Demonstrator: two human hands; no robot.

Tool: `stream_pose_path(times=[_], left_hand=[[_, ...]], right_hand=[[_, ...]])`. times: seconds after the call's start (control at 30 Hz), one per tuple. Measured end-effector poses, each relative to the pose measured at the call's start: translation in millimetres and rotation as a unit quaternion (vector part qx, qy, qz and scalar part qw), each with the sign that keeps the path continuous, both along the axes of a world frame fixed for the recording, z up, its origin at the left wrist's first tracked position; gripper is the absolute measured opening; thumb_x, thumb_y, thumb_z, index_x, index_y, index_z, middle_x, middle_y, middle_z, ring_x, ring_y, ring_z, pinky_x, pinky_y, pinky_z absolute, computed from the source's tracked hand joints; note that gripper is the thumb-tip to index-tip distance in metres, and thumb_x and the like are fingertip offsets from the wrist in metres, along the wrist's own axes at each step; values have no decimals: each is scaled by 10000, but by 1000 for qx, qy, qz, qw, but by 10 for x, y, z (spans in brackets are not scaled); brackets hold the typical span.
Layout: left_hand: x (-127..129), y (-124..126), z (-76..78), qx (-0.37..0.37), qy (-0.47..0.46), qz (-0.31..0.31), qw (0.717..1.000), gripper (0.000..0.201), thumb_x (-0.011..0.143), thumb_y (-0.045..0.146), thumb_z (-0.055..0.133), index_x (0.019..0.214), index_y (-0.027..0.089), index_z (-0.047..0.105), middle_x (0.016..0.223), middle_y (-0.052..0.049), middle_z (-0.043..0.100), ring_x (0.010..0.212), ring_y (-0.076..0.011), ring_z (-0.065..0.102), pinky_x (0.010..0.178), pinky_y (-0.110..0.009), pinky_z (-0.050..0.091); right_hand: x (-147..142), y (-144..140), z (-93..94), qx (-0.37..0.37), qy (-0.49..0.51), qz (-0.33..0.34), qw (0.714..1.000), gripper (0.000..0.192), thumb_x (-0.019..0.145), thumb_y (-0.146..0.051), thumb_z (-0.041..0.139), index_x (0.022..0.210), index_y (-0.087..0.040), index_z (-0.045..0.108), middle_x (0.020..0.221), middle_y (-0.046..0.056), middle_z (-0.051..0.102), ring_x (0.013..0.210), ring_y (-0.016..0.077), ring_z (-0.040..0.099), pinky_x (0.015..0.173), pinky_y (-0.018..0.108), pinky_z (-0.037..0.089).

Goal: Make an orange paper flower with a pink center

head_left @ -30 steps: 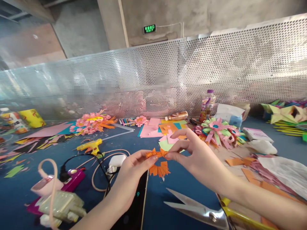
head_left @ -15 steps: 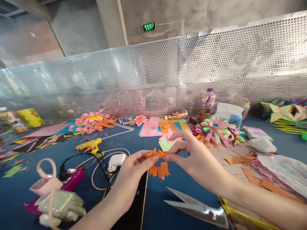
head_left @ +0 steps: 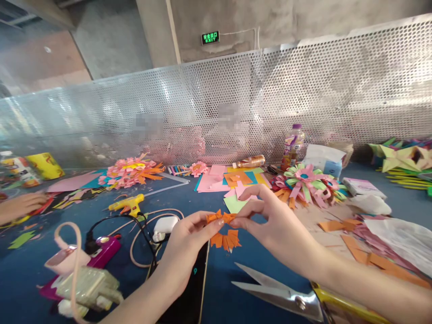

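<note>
Both hands [head_left: 232, 234] pinch orange fringe [head_left: 223, 229] above open blue table [head_left: 216, 279].

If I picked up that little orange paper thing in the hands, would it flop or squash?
Probably floppy: the orange paper piece is thin cut strips, and its lower fringe hangs loose. It looks very light, since the left hand and right hand pinch it with fingertips only. A hard squeeze would likely crush its folds.

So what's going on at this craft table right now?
Both hands pinch a small orange fringed paper strip above the blue table: left hand on its left end, right hand on its right. Open yellow-handled scissors lie just in front, a yellow glue gun to the left. Another person's hand rests at the far left edge, among paper scraps.
</note>
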State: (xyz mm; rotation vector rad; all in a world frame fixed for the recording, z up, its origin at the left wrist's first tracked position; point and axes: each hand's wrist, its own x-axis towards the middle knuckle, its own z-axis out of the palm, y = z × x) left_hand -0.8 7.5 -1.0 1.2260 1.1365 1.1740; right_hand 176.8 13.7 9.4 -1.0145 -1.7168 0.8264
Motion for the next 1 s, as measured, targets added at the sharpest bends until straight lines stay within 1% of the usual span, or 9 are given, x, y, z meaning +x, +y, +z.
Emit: stream_pose_path(times=[0.2,0.3,0.37,0.47,0.6,0.77,0.9,1.0], left_hand=[[-8,1,-14,12,7,12,1000,150,705,312,737,811,208,713,845,-14,715,858,-160,613,768,-210,450],[-11,0,-14,21,14,21,999,140,699,296,743,804,207,716,836,-10,721,840,-155,622,754,-199,452],[-11,-2,-12,18,20,19,999,143,702,302,740,806,205,719,838,-14,724,838,-155,623,749,-196,451],[-7,-4,-11,11,24,18,999,158,708,317,734,812,199,721,847,-23,726,839,-160,620,746,-200,449],[0,0,-15,13,22,13,1000,168,710,322,731,822,197,719,864,-25,726,849,-162,618,760,-206,447],[-12,0,-28,9,30,8,999,182,711,335,727,823,193,711,853,-20,716,849,-161,611,754,-209,447],[-24,-8,-35,12,38,8,999,180,721,346,716,834,207,711,856,-8,719,852,-154,616,754,-204,449],[-23,-5,-39,15,40,6,999,174,725,349,711,833,213,713,862,-3,722,850,-151,623,751,-200,454]], right_hand=[[-38,-14,-34,18,17,-18,1000,251,794,-226,613,921,-265,401,693,-70,657,776,182,600,686,331,390],[-45,-29,-44,36,15,-28,999,253,793,-214,618,911,-263,400,677,-74,648,742,177,593,684,336,386],[-46,-34,-42,43,15,-21,999,247,793,-209,612,906,-263,399,673,-77,643,705,168,585,685,339,384],[-49,-35,-32,39,13,-13,999,230,795,-208,600,898,-259,401,679,-71,641,699,167,579,682,341,381],[-55,-36,-31,33,10,-16,999,223,796,-218,595,894,-255,398,680,-55,641,740,185,585,686,342,380],[-52,-42,-31,47,5,-13,999,226,800,-183,589,896,-246,394,677,-66,639,689,159,573,688,323,380],[-51,-43,-27,75,1,-11,997,220,806,-152,580,903,-238,402,702,-68,624,697,135,569,694,296,388],[-52,-45,-43,76,-1,-15,997,213,809,-144,588,893,-234,414,695,-67,619,714,135,575,690,290,392]])
